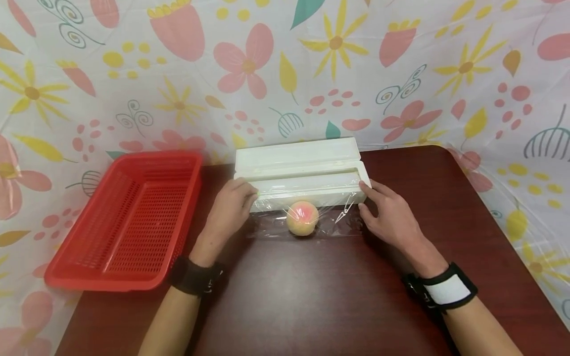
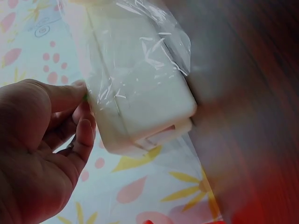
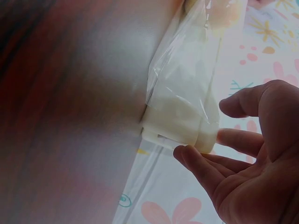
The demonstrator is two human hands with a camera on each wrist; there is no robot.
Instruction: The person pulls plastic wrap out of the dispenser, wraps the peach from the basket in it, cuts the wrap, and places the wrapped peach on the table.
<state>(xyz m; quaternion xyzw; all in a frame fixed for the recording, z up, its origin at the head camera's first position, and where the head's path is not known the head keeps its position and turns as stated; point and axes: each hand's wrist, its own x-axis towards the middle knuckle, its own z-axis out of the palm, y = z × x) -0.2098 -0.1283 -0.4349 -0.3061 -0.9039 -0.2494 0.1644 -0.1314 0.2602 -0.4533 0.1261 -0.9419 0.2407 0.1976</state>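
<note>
A white cling film box (image 1: 307, 200) stands on the table with its lid (image 1: 298, 155) tipped up behind it, and a film roll (image 1: 307, 182) shows inside. Clear film (image 1: 271, 225) stretches out over the front and covers a peach (image 1: 302, 218), which sits just before the box. My left hand (image 1: 229, 207) is at the box's left front corner; in the left wrist view its thumb and fingertips pinch a small green tab (image 2: 86, 97) at the edge. At the right end, my right hand (image 1: 389, 212) touches the box with its fingers, the thumb held apart.
A red plastic basket (image 1: 191, 198) with a perforated bottom stands on the left of the dark wooden table (image 1: 276, 296). Behind the table hangs a flower-patterned sheet (image 1: 285, 74), close to the lid's back. Each wrist wears a black strap (image 1: 194, 275).
</note>
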